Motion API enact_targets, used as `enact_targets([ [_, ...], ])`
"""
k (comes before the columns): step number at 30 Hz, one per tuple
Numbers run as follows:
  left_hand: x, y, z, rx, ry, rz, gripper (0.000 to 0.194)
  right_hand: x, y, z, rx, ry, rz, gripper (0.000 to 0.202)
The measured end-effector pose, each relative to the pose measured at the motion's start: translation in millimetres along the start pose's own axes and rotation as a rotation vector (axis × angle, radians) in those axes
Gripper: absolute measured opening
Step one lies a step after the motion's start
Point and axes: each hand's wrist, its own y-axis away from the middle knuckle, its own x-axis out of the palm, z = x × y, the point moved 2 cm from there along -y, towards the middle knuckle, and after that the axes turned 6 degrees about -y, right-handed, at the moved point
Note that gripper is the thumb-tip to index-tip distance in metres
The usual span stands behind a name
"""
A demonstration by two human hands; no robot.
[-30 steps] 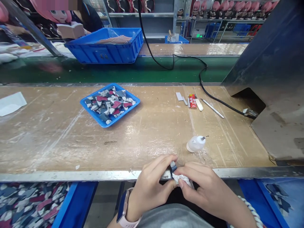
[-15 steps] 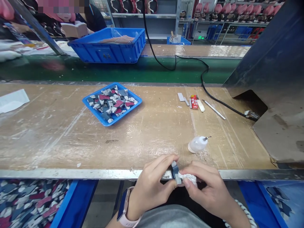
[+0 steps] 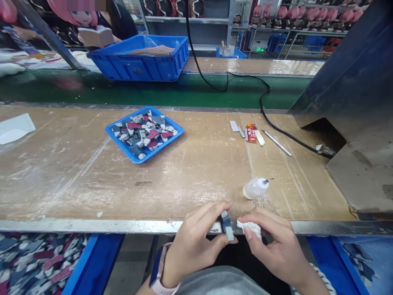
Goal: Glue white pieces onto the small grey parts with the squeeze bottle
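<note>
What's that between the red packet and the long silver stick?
In the head view, a cream-coloured piece lies between the red packet and the long silver stick, close beside the packet.

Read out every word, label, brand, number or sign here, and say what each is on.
No word or number reads clearly.
Red packet: pale lettering, too blurred to read.
Blue bin: dark marks on its front, illegible.
Green lit sign: right-pointing arrow; the rest is too small.
</note>
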Motion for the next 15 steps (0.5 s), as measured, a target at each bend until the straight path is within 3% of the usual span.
enact_targets([
  [3, -0.1, 0, 0, 0.012, -0.001, -0.006, 0.046, 5, -6, 4, -0.035, -0.077, 0.007, 0.019],
  [9, 1.2, 0, 1, 0.02, -0.01, -0.017, 0.046, 18, -16, 10, -0.02, -0.069, 0.156, 0.014],
  [15, 0.8, 0, 1, 0.006, -0.002, 0.005, 0.049, 6, -3, 5, 0.045, 0.055, 0.093, 0.011],
])
